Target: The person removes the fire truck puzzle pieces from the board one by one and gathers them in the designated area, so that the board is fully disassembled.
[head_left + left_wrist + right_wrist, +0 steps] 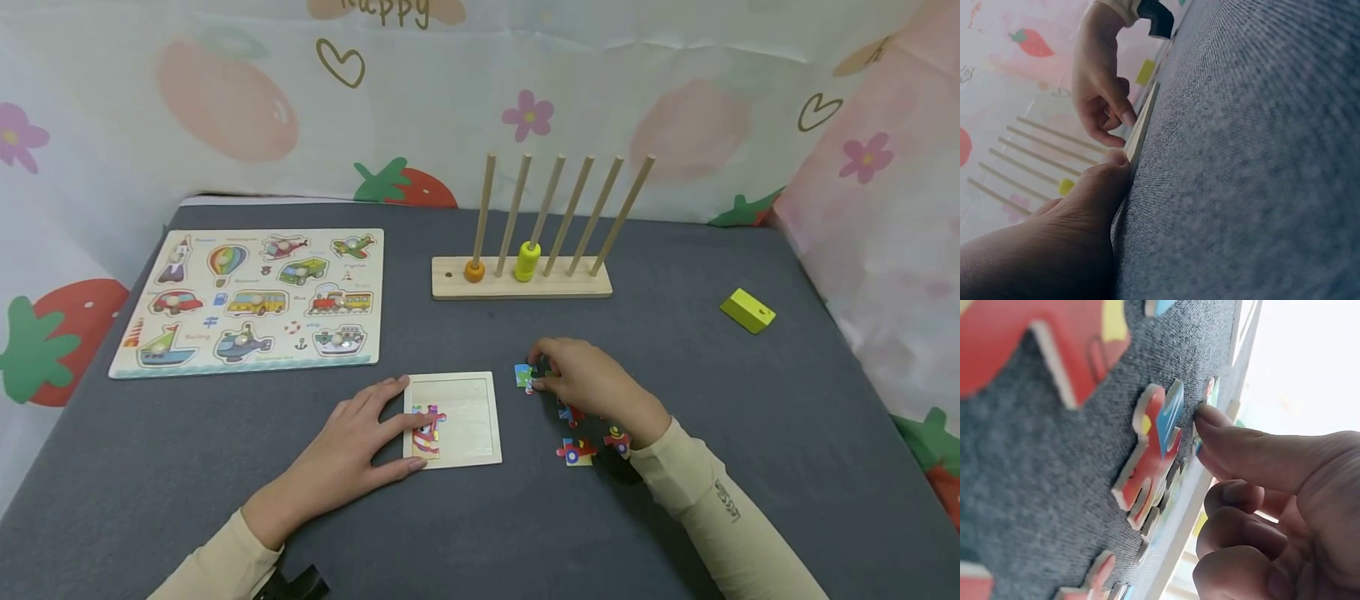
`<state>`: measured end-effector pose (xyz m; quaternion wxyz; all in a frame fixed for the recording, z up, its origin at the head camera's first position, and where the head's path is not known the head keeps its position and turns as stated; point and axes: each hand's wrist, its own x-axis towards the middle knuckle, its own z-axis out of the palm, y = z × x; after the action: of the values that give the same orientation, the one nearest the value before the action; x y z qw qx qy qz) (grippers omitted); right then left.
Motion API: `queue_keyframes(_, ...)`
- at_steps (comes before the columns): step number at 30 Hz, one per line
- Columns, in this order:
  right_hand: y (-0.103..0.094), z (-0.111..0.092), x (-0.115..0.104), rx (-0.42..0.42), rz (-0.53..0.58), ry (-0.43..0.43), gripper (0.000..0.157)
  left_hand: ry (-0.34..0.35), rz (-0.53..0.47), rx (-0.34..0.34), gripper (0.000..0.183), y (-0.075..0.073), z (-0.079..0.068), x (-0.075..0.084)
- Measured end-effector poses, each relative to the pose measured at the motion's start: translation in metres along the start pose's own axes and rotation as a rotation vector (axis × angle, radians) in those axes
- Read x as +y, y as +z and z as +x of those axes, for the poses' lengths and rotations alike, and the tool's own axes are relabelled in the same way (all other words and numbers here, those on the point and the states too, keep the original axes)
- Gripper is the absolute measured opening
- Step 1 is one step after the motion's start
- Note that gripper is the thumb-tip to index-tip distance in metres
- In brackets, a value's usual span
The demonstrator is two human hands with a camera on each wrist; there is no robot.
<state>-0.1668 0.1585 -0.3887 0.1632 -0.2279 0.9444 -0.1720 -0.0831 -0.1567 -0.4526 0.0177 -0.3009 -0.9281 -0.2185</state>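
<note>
My left hand (pixel 341 442) lies over the left side of a square wooden puzzle tray (pixel 471 417), fingers spread. Its index finger touches a red and pink jigsaw piece (pixel 426 443) set along the tray's left side, while the thumb rests at the bottom edge. To the right of the tray, my right hand (pixel 592 379) pinches a green and blue jigsaw piece (pixel 522 375) between thumb and index finger. Its other fingers are curled in the right wrist view. Below that hand lie several loose pieces, among them a red and blue piece (pixel 1159 434); the hand partly hides them.
A vehicle picture board (pixel 296 321) lies at the back left. Behind the tray stands a wooden peg stand (pixel 480 288) with tall rods, an orange bead (pixel 474 272) and yellow-green beads (pixel 527 262). A yellow block (pixel 747 311) sits at the right.
</note>
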Motion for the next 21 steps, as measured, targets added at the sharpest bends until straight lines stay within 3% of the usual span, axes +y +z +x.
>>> queue_keyframes(10, -0.005, -0.001, -0.011, 0.018, -0.003, 0.018, 0.027, -0.010, 0.001, -0.012, 0.049, -0.003, 0.000, 0.000)
queue_keyframes(15, -0.004, -0.005, -0.036, 0.056, 0.012, -0.068, 0.026, -0.023, -0.020, 0.021, 0.041, -0.001, 0.000, 0.001)
queue_keyframes(21, 0.019, -0.004, -0.071, 0.030, -0.012, -0.155, 0.026, -0.091, -0.065, 0.092, 0.029, 0.004, 0.003, 0.011)
